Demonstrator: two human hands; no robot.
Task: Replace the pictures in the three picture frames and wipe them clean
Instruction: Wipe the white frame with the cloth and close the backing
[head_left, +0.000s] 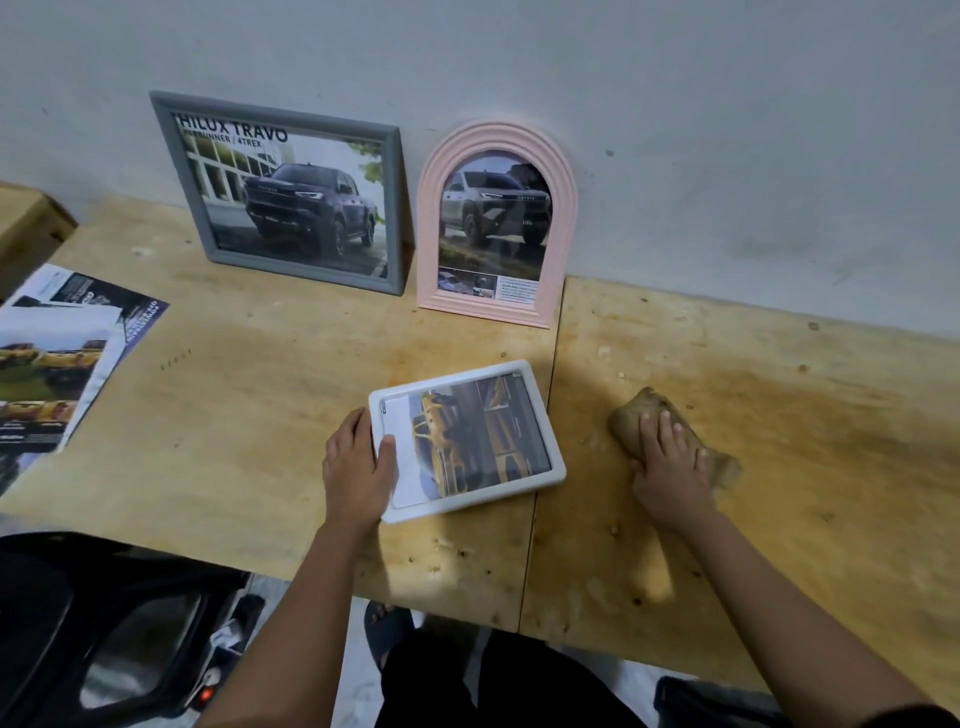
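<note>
A grey frame (280, 192) with a dark pickup print leans upright against the wall (675, 130) at upper left. Just right of it, a pink arched frame (496, 228) with a silver truck print leans the same way. Below them, at centre, a white frame (467, 441) lies face up and skewed on the counter (260, 364), showing yellow trucks; the left hand (358, 467) grips its left edge, thumb on top. To its right lies a crumpled brown cloth (631, 415) under the flat right hand (670, 467). Loose prints (57, 364) lie at far left.
</note>
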